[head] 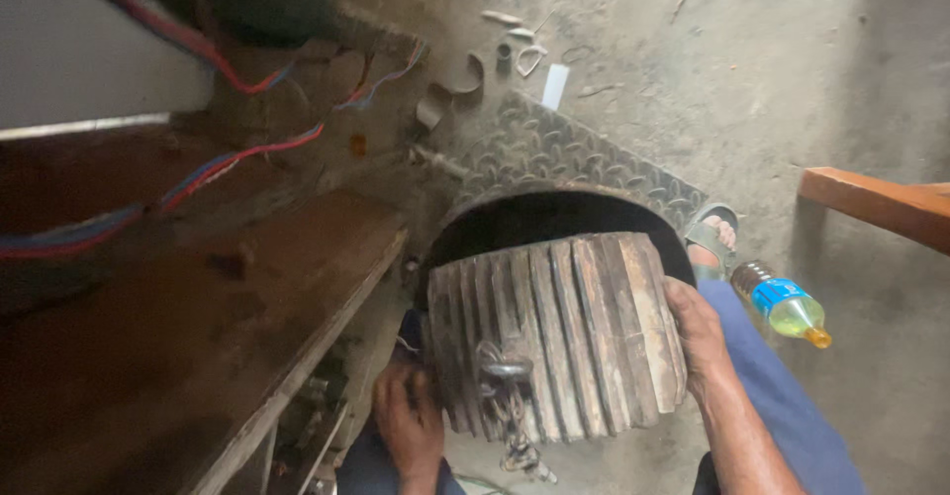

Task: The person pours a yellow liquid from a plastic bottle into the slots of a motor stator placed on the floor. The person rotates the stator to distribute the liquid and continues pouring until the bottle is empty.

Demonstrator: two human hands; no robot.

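Dusty concrete floor [792, 89]; dark wooden workbench [198, 356] at left; diamond-pattern steel plate [554, 153]; orange timber [881, 203] at right.

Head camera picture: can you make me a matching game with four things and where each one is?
Things:
1. ribbed metal casing
2. plastic bottle
3. red and blue wires
4. sandalled foot

Places:
A. lying on the floor at the right
B. between the left hand and right hand
C. just past the casing, on the patterned metal plate
D. running over the wooden bench at the left

Pairs: 1-B, 2-A, 3-D, 4-C
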